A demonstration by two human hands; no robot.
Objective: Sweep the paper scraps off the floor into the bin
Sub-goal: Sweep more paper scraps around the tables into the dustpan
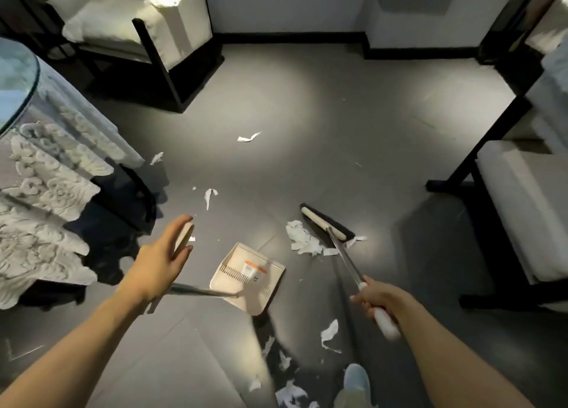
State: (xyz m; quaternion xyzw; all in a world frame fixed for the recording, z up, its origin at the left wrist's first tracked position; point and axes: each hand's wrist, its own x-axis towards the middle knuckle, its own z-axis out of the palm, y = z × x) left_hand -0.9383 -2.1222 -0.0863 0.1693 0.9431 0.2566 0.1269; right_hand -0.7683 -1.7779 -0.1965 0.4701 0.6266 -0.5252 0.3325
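While the right hand [373,300] is clenching the white grip of the broom [327,223], its thin metal shaft is running from near right up toward the far left, ending in a flat head with a cream bar and dark bristles. That head is lying crosswise on the grey floor [307,106], with a crumpled heap of white paper scraps [302,238] touching its near-left side. More torn scraps are lying scattered farther off to the left and nearer, around a shoe [356,377]. The left hand [163,260] is holding its fingers spread and loosely curved over the flat beige handle top of the dustpan [249,277]; how firmly it is grasping cannot be told. From there the dustpan's metal rod is slanting down to the right into a cream plastic scoop with a toothed comb and an orange label, its open mouth facing the far right, toward the heap. A lace-covered desk [46,177] is standing at left, with cushioned dark-framed chairs [138,38] beyond.
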